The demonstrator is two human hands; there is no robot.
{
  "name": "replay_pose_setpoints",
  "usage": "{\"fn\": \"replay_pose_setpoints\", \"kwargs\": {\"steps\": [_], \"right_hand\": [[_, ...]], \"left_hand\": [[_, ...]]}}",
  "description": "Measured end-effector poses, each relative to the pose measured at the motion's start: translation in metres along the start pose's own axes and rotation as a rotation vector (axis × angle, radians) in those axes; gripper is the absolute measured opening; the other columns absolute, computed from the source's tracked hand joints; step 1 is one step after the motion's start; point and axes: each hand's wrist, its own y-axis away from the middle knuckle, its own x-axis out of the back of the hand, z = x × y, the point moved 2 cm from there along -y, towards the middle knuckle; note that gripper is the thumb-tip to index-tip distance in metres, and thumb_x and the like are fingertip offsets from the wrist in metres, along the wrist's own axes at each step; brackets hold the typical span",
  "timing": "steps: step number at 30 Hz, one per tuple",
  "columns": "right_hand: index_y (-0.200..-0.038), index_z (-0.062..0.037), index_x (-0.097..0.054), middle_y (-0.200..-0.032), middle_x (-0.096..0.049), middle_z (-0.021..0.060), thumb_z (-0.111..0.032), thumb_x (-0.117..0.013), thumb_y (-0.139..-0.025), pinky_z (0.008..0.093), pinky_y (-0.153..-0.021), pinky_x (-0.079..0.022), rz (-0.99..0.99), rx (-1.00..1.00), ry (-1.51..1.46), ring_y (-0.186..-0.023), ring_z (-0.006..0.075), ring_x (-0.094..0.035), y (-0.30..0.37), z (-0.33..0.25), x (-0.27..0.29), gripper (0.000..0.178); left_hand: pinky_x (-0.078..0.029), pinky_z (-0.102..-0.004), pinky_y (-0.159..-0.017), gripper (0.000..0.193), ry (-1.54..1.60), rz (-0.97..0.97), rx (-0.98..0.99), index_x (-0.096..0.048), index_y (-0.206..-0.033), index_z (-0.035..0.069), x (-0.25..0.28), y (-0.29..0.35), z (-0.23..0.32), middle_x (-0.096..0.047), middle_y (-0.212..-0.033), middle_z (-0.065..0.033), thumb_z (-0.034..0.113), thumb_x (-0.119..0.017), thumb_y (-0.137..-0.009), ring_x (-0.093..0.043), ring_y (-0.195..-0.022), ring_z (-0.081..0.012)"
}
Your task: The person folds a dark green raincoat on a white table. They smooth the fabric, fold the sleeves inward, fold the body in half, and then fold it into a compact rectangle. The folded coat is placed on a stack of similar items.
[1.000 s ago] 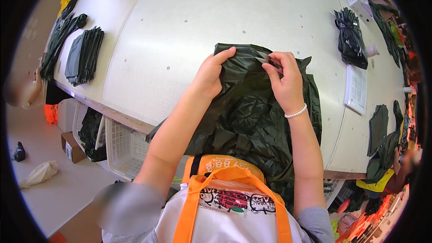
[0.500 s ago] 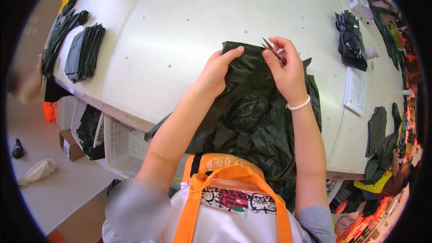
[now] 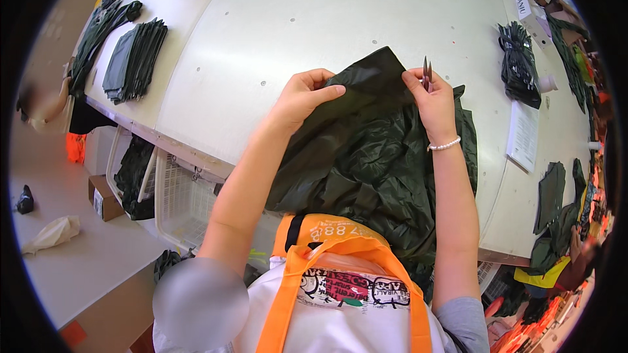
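Note:
A crumpled sheet of thin, shiny dark green fabric (image 3: 373, 150) spreads over the near edge of the pale table (image 3: 235, 46) and down against my apron. My left hand (image 3: 302, 97) is closed on its left edge, thumb on top. The far corner of the fabric points away from me between my hands. With thumb and fingertips, my right hand (image 3: 434, 106) pinches the edge right of that corner. The same hand also keeps a small pair of scissors (image 3: 426, 73), whose pointed blades stick up past the fingers. The scissors' handles are hidden in the palm.
Stacked dark green pieces (image 3: 134, 62) lie at the table's left. On the right are a tied dark bundle (image 3: 519, 68), papers (image 3: 523, 136) and a white box (image 3: 533, 21). White plastic baskets (image 3: 183, 199) stand below the left edge. Another person (image 3: 52, 101) is at far left.
The fabric's top edge has turned from nearly level to a raised corner. My left hand moved slightly left and nearer; my right shifted right. The scissor blades swung from pointing left to pointing up.

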Motion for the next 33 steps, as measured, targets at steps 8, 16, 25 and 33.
{"fn": "replay_pose_setpoints", "kwargs": {"steps": [8,16,25,33], "right_hand": [[-0.103,-0.0008,-0.053,-0.091,-0.054,0.0077,-0.021,-0.062,-0.090,0.0267,-0.070,-0.046,0.024,0.294,0.283,-0.076,0.0150,-0.052,0.051,-0.003,-0.040,0.026],[-0.098,-0.0059,-0.063,-0.079,-0.055,0.0051,-0.008,-0.068,-0.080,0.0283,-0.058,-0.047,-0.084,0.455,0.437,-0.065,0.0157,-0.058,0.057,-0.039,-0.062,0.018],[-0.085,-0.0045,-0.065,-0.077,-0.054,0.0053,0.000,-0.066,-0.076,0.0272,-0.055,-0.045,-0.156,0.480,0.541,-0.060,0.0176,-0.055,0.050,-0.036,-0.067,0.010],[-0.086,-0.0013,-0.064,-0.075,-0.060,-0.0041,-0.006,-0.067,-0.084,0.0187,-0.061,-0.040,-0.085,0.104,0.000,-0.066,0.0024,-0.047,0.046,-0.022,-0.065,0.006]], "left_hand": [[-0.051,-0.0243,-0.075,0.022,0.126,0.050,-0.024,-0.063,-0.101,-0.005,-0.003,0.018,0.003,-0.067,-0.092,-0.0088,-0.001,-0.066,-0.080,-0.063,-0.082,-0.0133],[-0.050,-0.0256,-0.068,0.016,-0.539,0.221,-0.340,-0.066,-0.093,-0.002,-0.016,0.032,0.002,-0.066,-0.089,-0.0072,0.000,-0.068,-0.077,-0.063,-0.076,-0.0146],[-0.048,-0.0256,-0.063,0.015,-0.697,0.300,-0.463,-0.068,-0.089,0.000,-0.034,0.041,-0.004,-0.065,-0.080,-0.0072,0.003,-0.071,-0.075,-0.061,-0.068,-0.0139],[-0.048,-0.0220,-0.065,0.014,-0.366,0.242,-0.310,-0.069,-0.087,-0.002,-0.024,0.043,-0.002,-0.068,-0.077,-0.0044,0.006,-0.073,-0.077,-0.059,-0.071,-0.0075]]}}
